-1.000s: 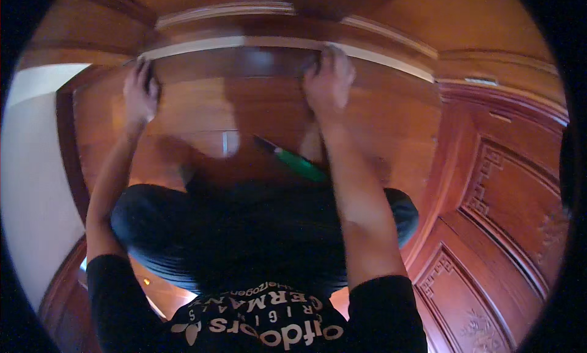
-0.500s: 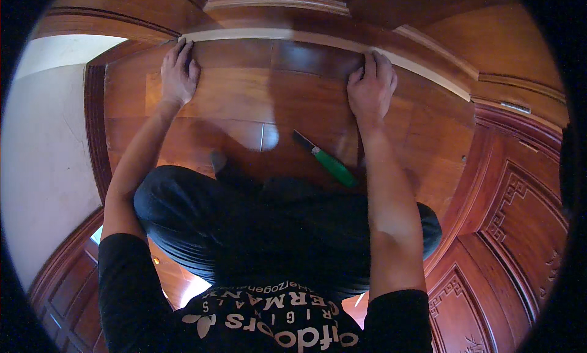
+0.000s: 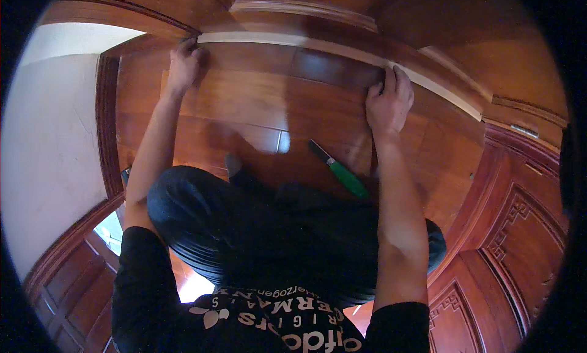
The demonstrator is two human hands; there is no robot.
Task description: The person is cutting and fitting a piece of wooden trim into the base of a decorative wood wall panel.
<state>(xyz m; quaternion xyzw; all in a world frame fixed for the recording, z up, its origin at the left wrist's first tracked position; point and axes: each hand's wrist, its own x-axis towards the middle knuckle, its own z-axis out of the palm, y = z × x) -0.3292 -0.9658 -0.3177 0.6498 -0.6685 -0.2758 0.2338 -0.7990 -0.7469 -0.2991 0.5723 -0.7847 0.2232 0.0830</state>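
Observation:
A long pale door strip (image 3: 342,49) runs along the bottom edge of a brown wooden door (image 3: 306,27), just above the floor. My left hand (image 3: 183,66) is at the strip's left end, its fingers curled in and partly in shadow. Farther right, my right hand (image 3: 391,103) has its bent fingertips pressed on the strip, fingers close together. Between my arms a knife-like tool with a green handle (image 3: 348,180) and a dark, narrow blade lies on the floor, nearer my right forearm; neither hand touches it.
Glossy wooden floorboards (image 3: 244,87) spread out before my folded legs (image 3: 263,224). A white wall (image 3: 58,151) with dark red trim stands at the left. Carved reddish panels (image 3: 513,224) rise at the right, and a small metal plate (image 3: 524,131) sits at the door's right edge.
My view has shifted, so the scene sits farther right and slightly lower. My left fingers, stretched forward before, are now curled at the strip's end. My right hand stays on the strip.

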